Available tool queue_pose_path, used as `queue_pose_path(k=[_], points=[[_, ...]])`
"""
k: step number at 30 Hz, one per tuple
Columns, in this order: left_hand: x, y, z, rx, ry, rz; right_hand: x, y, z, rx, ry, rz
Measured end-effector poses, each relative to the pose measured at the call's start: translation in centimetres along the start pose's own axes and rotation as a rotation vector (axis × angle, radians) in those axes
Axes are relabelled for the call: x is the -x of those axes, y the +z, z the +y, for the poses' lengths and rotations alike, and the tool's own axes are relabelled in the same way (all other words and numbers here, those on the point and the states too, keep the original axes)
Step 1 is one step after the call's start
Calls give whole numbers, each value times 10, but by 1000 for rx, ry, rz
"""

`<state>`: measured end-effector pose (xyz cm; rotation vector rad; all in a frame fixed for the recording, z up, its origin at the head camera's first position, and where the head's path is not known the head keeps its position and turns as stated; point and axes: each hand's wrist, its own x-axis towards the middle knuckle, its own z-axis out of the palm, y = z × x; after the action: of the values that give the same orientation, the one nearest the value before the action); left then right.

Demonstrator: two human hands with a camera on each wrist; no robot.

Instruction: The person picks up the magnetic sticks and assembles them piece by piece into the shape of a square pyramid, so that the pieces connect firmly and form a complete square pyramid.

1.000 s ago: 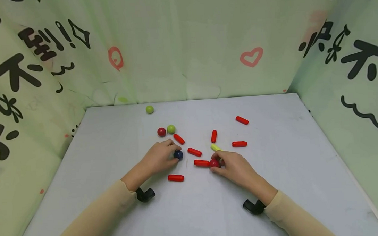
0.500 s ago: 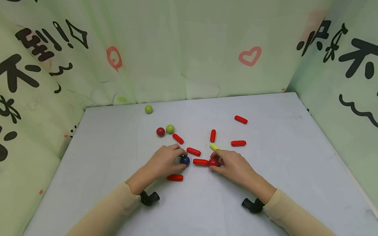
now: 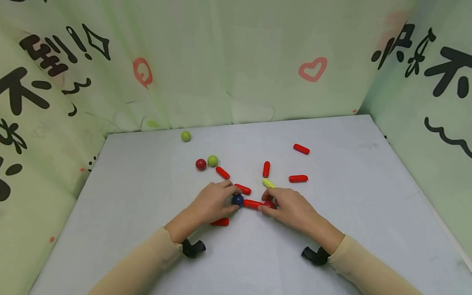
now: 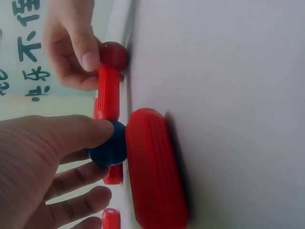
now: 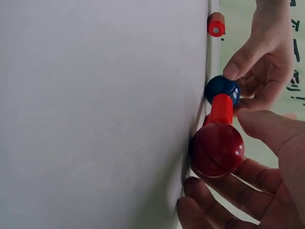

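Thumb and fingers of my left hand [image 3: 212, 203] pinch a dark blue ball [image 4: 107, 151]. A red ball [image 5: 218, 149] is held between the thumb and fingers of my right hand [image 3: 292, 206]. One short red grooved rod [image 3: 252, 204] spans the two balls, its ends meeting both in the left wrist view. Just under the left hand lies another red rod [image 4: 155, 167], partly covered in the head view. Beyond the left fingertips is a third red rod [image 3: 243, 189]. A yellow-green rod [image 3: 268, 183] lies right behind the right fingers.
Farther back on the white table [image 3: 349, 161] lie several more red rods [image 3: 298, 178]. A dark red ball [image 3: 200, 165] and a green ball [image 3: 213, 161] sit side by side. Another green ball [image 3: 186, 136] is near the back edge. Printed curtains [image 3: 233, 56] enclose the table.
My left hand has moved right with the blue ball, which has come up against the left end of the red rod. The right hand stays nearly in place with the red ball.
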<state>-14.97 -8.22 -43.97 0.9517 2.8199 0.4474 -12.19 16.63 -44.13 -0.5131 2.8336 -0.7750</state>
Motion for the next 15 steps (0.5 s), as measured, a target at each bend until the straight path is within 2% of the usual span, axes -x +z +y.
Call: queue_pose_path(k=[10, 15], points=[[-11, -1, 5, -16, 81, 33, -10, -5, -16, -40, -21, -66], [-15, -5, 4, 5, 75, 54, -13, -3, -22, -69, -15, -83]])
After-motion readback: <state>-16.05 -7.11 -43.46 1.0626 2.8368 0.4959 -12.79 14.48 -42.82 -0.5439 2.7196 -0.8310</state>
